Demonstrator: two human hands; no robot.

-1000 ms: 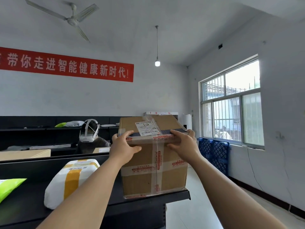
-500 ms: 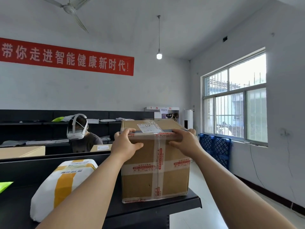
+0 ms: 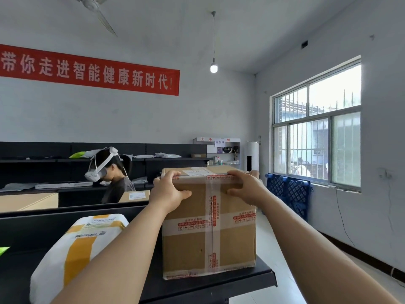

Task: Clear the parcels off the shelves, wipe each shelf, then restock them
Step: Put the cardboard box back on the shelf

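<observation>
A white-and-yellow parcel [image 3: 76,244] lies just left of the cardboard box [image 3: 208,238], both on the black shelf [image 3: 252,279]. The left hand [image 3: 168,194] and right hand [image 3: 247,189] curl over the box's top edge — gripping it. Behind the box, more parcels [image 3: 167,155] sit shelved — the job looks unfinished.

White plastered walls [image 3: 131,119] all round; on the far one we note a long red banner [image 3: 87,71] with white characters. Ceiling fan [image 3: 96,12] overhead; a lit bulb [image 3: 214,68] hangs on a cord. Right wall: barred sliding window [image 3: 315,137], daylight bright through it, blue pallets [image 3: 287,194] leaning below. Black shelving [image 3: 43,160] lines the far wall. Pale floor [image 3: 274,297], dark skirting [image 3: 359,254]
</observation>
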